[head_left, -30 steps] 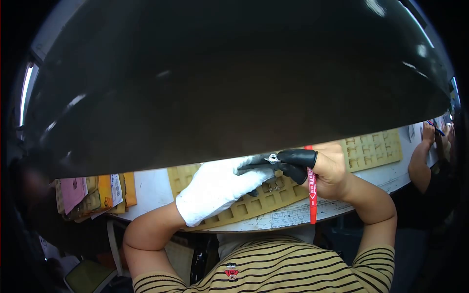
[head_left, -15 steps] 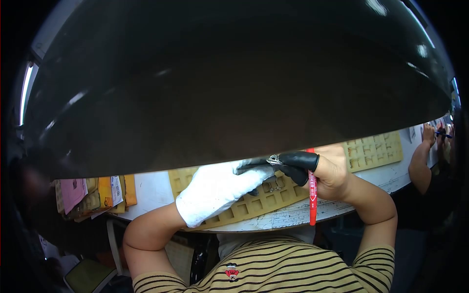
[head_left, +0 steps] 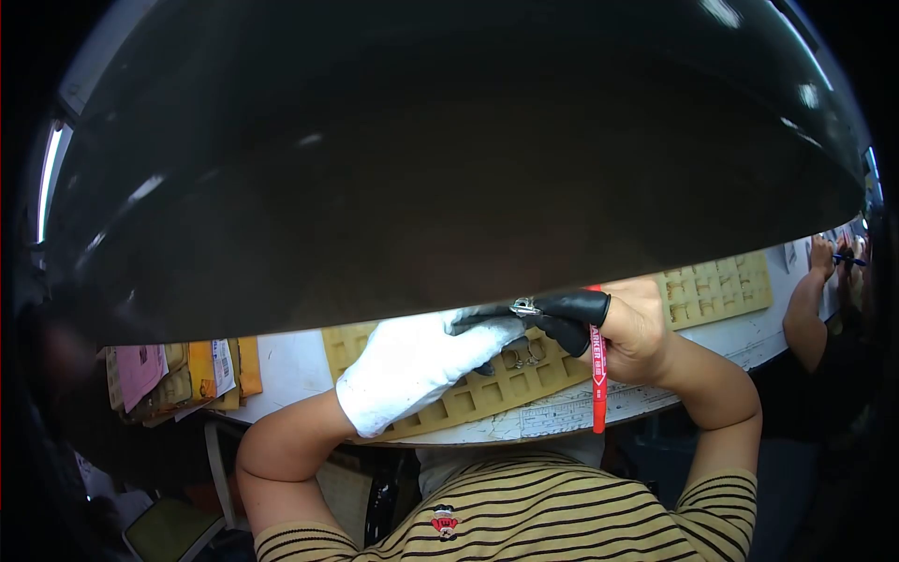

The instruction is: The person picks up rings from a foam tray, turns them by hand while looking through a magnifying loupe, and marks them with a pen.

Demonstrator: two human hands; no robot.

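Note:
My left hand (head_left: 412, 361), in a white glove with dark fingertips, is closed in a pinch on a small silver ring (head_left: 524, 306). My right hand (head_left: 637, 328) wears black finger covers on its thumb and finger, and they pinch the same ring from the other side. A red marker (head_left: 599, 393) is tucked in the right hand, pointing down toward my body. Below both hands lies a yellowish tray (head_left: 459, 407) with square compartments. A few metal rings (head_left: 529, 354) sit in it, partly hidden by my fingers.
A dark curved visor (head_left: 449, 187) blocks the upper view. Another compartment tray (head_left: 721, 290) with several small pieces lies right on the white table (head_left: 290, 361). Packets and papers (head_left: 183, 375) are stacked at left. Another person's arm (head_left: 807, 304) is at far right.

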